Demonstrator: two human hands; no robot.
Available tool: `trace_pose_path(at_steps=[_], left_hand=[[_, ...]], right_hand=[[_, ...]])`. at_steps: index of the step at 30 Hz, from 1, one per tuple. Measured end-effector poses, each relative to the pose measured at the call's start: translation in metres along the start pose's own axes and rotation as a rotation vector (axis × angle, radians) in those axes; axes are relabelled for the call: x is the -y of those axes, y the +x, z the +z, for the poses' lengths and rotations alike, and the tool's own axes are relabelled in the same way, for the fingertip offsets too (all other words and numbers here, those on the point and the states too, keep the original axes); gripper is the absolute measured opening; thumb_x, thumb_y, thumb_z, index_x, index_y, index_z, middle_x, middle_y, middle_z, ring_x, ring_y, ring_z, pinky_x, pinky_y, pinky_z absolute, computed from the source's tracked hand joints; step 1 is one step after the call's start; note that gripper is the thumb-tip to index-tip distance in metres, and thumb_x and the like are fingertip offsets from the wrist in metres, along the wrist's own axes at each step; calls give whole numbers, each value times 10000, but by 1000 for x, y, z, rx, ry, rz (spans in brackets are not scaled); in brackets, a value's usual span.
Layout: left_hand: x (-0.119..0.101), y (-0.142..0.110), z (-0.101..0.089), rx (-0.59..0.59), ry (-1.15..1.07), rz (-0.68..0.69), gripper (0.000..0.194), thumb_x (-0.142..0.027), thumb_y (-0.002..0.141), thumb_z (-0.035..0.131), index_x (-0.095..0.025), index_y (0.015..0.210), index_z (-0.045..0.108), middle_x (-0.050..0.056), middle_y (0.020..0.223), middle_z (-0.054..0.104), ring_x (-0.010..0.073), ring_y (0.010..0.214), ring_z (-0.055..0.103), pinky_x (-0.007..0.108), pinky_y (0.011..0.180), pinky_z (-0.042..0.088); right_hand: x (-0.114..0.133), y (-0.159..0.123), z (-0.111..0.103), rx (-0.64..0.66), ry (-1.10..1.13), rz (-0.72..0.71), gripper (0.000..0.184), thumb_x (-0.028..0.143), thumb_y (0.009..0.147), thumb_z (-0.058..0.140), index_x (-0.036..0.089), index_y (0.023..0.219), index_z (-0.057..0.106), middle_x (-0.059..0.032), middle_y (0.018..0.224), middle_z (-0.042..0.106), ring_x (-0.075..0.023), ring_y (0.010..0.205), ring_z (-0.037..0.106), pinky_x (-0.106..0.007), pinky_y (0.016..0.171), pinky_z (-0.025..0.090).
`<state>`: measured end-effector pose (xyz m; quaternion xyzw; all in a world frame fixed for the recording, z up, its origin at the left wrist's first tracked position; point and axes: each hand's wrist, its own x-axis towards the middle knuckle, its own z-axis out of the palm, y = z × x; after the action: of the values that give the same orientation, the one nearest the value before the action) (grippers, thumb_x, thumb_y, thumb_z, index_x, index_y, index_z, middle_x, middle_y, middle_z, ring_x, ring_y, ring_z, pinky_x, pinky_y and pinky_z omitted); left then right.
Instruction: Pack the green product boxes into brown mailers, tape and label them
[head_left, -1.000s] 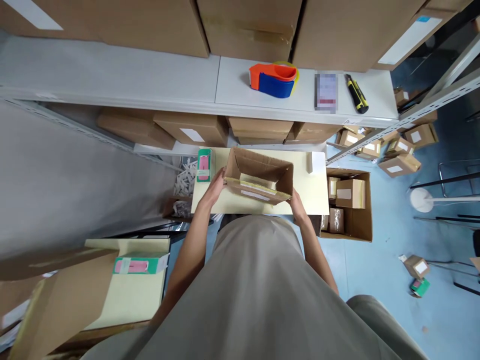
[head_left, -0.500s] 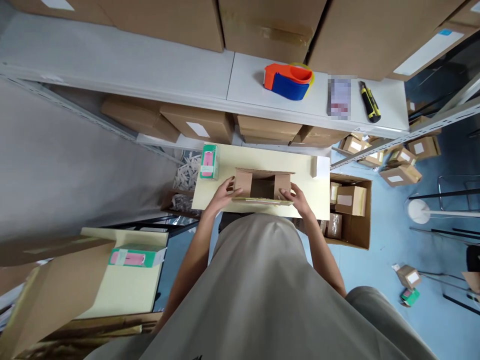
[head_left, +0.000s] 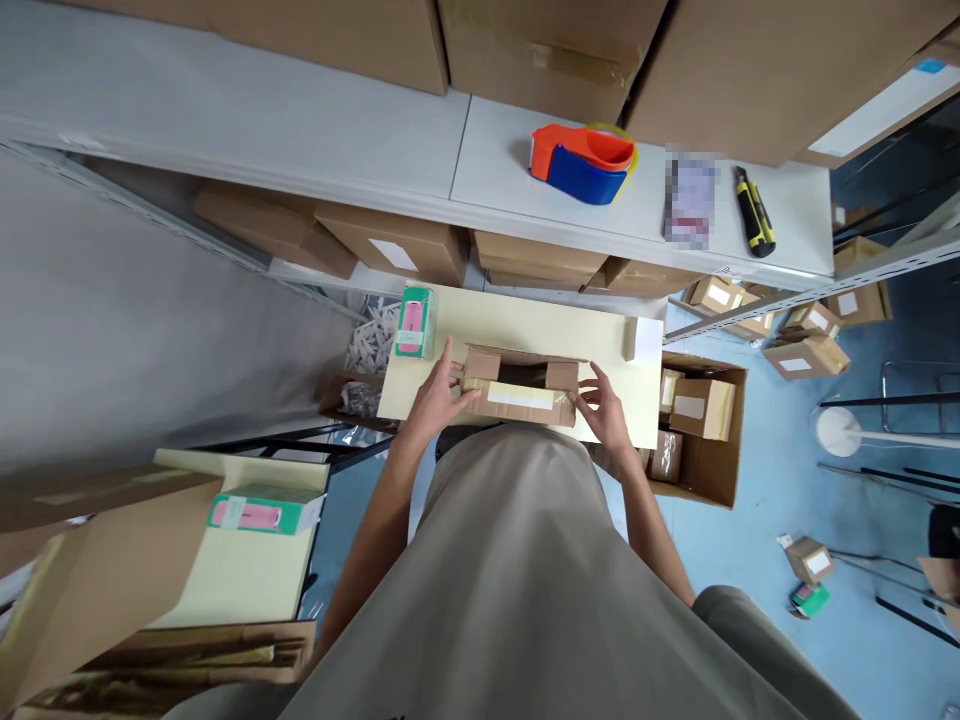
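Observation:
A small brown cardboard box (head_left: 517, 412) stands on the pale yellow worktop (head_left: 525, 318), close to my body. Its two end flaps are folded inward, with a dark gap between them. The near long flap, bearing a white strip, faces me. My left hand (head_left: 433, 396) is at the box's left end, thumb on the near left corner and fingers along the side. At the opposite end my right hand (head_left: 606, 412) pinches the near right corner between thumb and fingers. To the left of the box stands a green carton with a pink picture (head_left: 412, 322).
A small white box (head_left: 643, 340) stands at the worktop's right end. On the shelf above lie an orange and blue tape dispenser (head_left: 581, 165) and a yellow-black utility knife (head_left: 754, 212). A large open carton (head_left: 724, 470) with boxes stands right; another green carton (head_left: 259, 512) lies left.
The near long flap has swung outward toward me, showing its white strip. Both hands have shifted slightly with it, staying at the box's two ends. The view has moved a little.

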<state>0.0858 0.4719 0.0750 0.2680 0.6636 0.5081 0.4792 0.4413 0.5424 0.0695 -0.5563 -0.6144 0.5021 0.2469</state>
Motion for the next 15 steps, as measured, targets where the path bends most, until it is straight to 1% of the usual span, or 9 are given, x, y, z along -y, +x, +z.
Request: trace_pose_path(at_steps=[2, 3, 6, 8, 9, 10, 12, 14, 15], left_hand=[[-8, 5, -2, 38, 42, -2, 965, -6, 530, 1057, -320, 1406, 798, 3, 1146, 766, 161, 833, 693, 233, 918, 599], [-12, 6, -3, 50, 51, -6, 897, 1, 549, 1051, -319, 1355, 822, 8, 1167, 760, 163, 841, 696, 230, 918, 595], [-18, 6, -3, 96, 65, -6, 613, 5, 616, 1030, -286, 1132, 874, 35, 1187, 750, 188, 947, 728, 227, 950, 585], [-16, 7, -1, 126, 76, -1, 441, -23, 674, 1014, -265, 1014, 872, 54, 1168, 753, 211, 1026, 737, 230, 977, 581], [-14, 8, -1, 129, 66, -7, 374, -45, 705, 1004, -258, 981, 866, 63, 1156, 757, 218, 1043, 738, 233, 983, 582], [-10, 10, 0, 120, 41, -20, 325, -71, 734, 994, -251, 968, 859, 71, 1151, 762, 222, 1049, 739, 238, 988, 585], [2, 17, -1, 82, -39, -68, 322, -119, 756, 988, -244, 1014, 841, 78, 1158, 774, 223, 1042, 747, 256, 997, 599], [17, 26, -4, 42, -118, -143, 519, -144, 729, 999, -253, 1198, 805, 73, 1192, 793, 220, 1083, 764, 276, 1034, 607], [25, 31, -6, 42, -149, -201, 664, -159, 717, 1002, -267, 1326, 761, 71, 1226, 803, 220, 1132, 773, 288, 1066, 605]], right_hand=[[1, 4, -2, 6, -50, -16, 979, 676, 988, 742, 332, 1819, 354, -161, 1500, 708, -289, 961, 801, -560, 968, 710], [2, 6, -3, 17, -74, -36, 961, 654, 995, 739, 361, 1823, 350, -158, 1574, 659, -280, 971, 802, -554, 983, 709], [3, 10, -5, 44, -134, -91, 673, 629, 1019, 732, 389, 1640, 630, -129, 1666, 576, -285, 1076, 799, -555, 1059, 695], [0, 12, -3, 64, -128, -109, 494, 657, 1029, 726, 353, 1413, 782, -124, 1621, 609, -307, 1160, 786, -558, 1082, 687], [-3, 13, -1, 64, -100, -106, 469, 683, 1030, 719, 336, 1333, 805, -127, 1591, 629, -317, 1199, 777, -554, 1082, 686], [-7, 14, 1, 53, -57, -87, 492, 716, 1022, 717, 325, 1308, 800, -133, 1570, 645, -327, 1235, 767, -550, 1081, 685], [-18, 18, 5, 8, 57, 9, 675, 801, 952, 757, 314, 1420, 731, -163, 1572, 651, -357, 1314, 742, -566, 1099, 673], [-29, 22, 8, 6, 159, 180, 1033, 874, 817, 842, 309, 1637, 567, -214, 1646, 607, -410, 1448, 674, -623, 1183, 613], [-34, 24, 8, 47, 203, 270, 1202, 900, 767, 865, 310, 1732, 457, -234, 1701, 563, -431, 1527, 617, -653, 1243, 556]])
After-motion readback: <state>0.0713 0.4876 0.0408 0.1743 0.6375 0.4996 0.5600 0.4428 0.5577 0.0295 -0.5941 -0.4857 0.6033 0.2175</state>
